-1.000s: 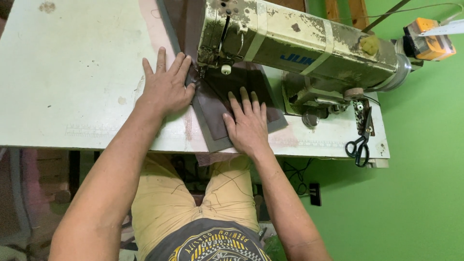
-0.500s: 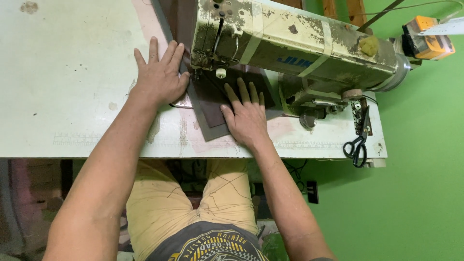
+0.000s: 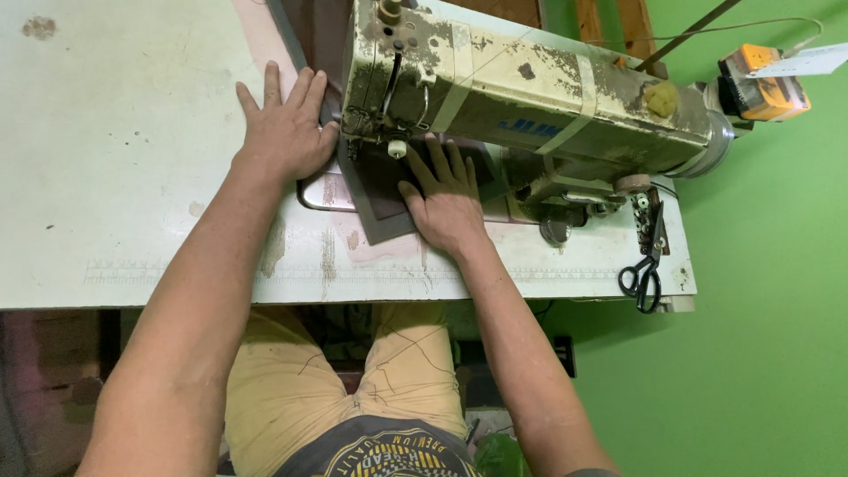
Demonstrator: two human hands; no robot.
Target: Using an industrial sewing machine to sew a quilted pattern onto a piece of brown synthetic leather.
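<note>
Pressing flat — both hands [image 3: 284,132] [image 3: 446,199] on dark fabric [image 3: 382,199].

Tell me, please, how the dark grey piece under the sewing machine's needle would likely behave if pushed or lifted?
The dark grey piece lies flat with crisp straight edges, so it is probably thin and rather stiff. Both the left hand and right hand press flat around it, suggesting it slides easily on the table.

— How do the person's arms lie?
— Both reach forward, forearms bare, the left stretched further out.
— And the hands?
— The left hand [image 3: 284,132] lies flat, palm down, fingers spread. The right hand [image 3: 444,196] is flat too, fingers pointing forward, slightly parted.
</note>
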